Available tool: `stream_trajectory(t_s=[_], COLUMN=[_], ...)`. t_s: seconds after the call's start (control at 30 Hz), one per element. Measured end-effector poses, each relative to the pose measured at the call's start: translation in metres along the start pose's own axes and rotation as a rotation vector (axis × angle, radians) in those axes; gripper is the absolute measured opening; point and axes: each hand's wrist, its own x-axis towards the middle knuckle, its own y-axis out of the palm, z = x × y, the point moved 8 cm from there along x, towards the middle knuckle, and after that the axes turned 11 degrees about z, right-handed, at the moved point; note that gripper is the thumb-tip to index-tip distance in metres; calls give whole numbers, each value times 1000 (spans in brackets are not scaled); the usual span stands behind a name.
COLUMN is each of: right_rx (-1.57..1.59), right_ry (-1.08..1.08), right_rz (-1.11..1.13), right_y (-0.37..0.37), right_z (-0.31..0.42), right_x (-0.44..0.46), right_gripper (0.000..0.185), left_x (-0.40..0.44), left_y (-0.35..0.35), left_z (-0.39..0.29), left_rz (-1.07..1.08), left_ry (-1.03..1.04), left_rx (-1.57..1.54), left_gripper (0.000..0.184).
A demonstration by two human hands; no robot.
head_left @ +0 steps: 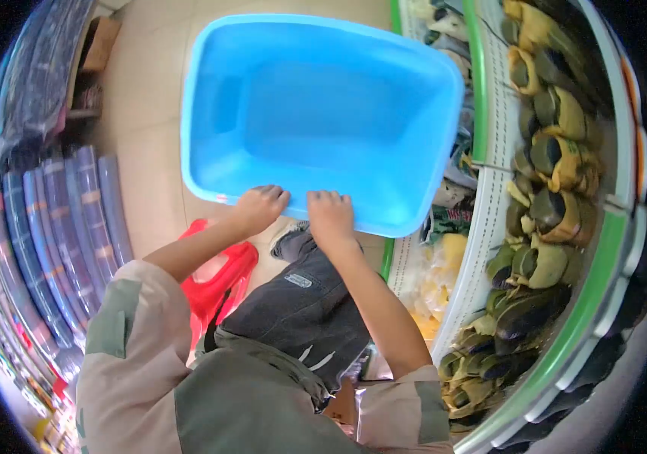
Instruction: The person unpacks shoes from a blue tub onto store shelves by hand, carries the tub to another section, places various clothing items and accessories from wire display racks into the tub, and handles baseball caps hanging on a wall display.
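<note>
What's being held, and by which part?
The blue tub, by its near rim; left hand and right hand grip it side by side.

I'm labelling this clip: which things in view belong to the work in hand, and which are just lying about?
Likely in use: blue tub; left hand and right hand on its near rim.

Apparently just lying about: red plastic item; rolled material; shelved shoes.
</note>
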Motion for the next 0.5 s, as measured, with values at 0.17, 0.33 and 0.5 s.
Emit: stream_trajectory(t_s=[0.17, 0.33, 0.5], right_rx=[-152, -100, -49], right_ry=[-64, 31, -27], right_rz=[-67, 146, 144], right_y=[-13, -29, -26], right_z=[-15, -32, -39], right_x=[14, 29, 29], right_gripper=[14, 27, 38], left_x=[33, -39, -212], left_y=[7, -102, 1], left_z=[8, -20, -11], left_rz=[94, -367, 57], left_ry=[-158, -364, -711], left_rx=[3, -161, -518], left_gripper=[17, 53, 58])
